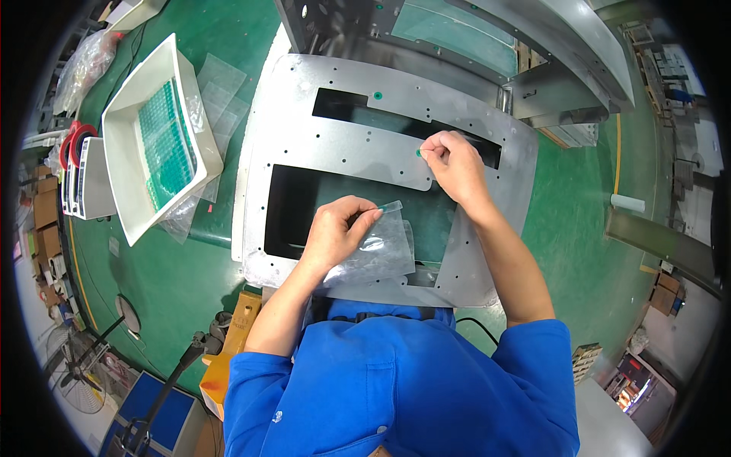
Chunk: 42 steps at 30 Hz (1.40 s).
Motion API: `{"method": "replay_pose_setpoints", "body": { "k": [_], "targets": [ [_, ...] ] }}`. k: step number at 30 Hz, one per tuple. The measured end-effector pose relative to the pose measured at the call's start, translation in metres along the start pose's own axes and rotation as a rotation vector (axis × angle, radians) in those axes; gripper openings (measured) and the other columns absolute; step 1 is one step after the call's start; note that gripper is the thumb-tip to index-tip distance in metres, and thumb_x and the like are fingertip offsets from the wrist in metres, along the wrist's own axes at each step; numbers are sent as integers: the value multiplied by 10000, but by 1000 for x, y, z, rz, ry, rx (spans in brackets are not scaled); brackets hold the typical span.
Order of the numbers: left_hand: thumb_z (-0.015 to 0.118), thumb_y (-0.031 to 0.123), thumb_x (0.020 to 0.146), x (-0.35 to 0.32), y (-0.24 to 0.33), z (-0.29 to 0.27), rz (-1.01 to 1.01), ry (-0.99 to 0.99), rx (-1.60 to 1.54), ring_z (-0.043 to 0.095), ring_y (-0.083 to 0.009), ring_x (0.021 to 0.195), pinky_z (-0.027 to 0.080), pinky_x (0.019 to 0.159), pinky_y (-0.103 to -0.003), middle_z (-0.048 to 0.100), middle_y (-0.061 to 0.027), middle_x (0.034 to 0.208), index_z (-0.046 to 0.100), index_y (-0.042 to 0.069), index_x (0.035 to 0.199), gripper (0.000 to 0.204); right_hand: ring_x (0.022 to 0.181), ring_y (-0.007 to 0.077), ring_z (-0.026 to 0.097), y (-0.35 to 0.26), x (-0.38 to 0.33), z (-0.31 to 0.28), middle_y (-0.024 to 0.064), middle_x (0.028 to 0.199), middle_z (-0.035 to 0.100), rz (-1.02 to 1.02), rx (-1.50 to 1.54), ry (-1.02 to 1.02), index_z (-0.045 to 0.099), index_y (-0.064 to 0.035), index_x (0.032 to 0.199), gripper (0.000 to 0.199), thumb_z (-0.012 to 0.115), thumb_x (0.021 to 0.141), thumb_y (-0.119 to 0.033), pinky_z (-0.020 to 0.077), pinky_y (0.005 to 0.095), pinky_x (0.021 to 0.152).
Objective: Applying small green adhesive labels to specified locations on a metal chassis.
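Observation:
A grey metal panel [293, 137] with rectangular cutouts and many small holes lies in front of me. My left hand [335, 232] is closed, thumb and forefinger pinching the top edge of a clear plastic sheet [381, 255] over the large lower cutout. A bit of green shows at that pinch. Over the strip between the cutouts, my right hand [458, 167] is closed in a pinch on a small green dot [419, 153]. Whether this dot touches the panel I cannot tell. Another green dot [378, 96] sits on the panel near the upper cutout.
At the left stands a white plastic bin [127, 145] holding a green gridded sheet [164, 145], with clear plastic sheets [221, 84] beside it. Large metal frames [563, 84] rise behind the panel. A yellow-orange metal piece [240, 335] and a black-armed stand [183, 365] are at lower left.

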<state>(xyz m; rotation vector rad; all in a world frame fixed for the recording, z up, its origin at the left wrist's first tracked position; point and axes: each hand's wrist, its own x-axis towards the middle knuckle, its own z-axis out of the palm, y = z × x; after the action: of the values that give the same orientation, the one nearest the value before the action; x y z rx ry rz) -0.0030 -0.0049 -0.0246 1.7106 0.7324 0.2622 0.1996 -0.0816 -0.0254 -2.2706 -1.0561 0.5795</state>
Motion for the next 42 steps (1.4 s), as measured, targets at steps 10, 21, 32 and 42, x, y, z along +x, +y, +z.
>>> {"method": "replay_pose_setpoints", "body": {
  "k": [10,21,32,42],
  "targets": [
    [637,109,753,-4,12,-9,57,40,12,548,-167,541,425,507,-261,592,-99,683,616,-3,792,120,673,164,541,1,23,-14,18,726,559,180,-43,-195,602,-88,841,273,723,628,-209,431,296,604],
    [625,84,747,-26,34,-24,132,-33,70,555,-249,554,432,502,-301,577,-117,675,609,6,794,92,656,81,528,-57,-58,-13,36,738,612,-119,528,-459,629,-18,824,99,638,728,-42,417,213,601],
    [608,76,764,-20,20,-13,77,-74,34,540,-127,536,414,493,-247,592,-94,654,612,-25,821,116,708,219,563,-46,-75,4,52,795,596,-575,170,24,586,-44,757,73,625,701,-19,429,296,687],
    [598,111,784,-15,3,-5,-104,-39,-104,534,-74,560,428,522,-228,609,-74,645,621,-24,836,146,610,111,487,-10,-25,15,33,739,510,-106,163,-18,584,-19,752,23,597,734,-20,404,235,576]
  ]
}}
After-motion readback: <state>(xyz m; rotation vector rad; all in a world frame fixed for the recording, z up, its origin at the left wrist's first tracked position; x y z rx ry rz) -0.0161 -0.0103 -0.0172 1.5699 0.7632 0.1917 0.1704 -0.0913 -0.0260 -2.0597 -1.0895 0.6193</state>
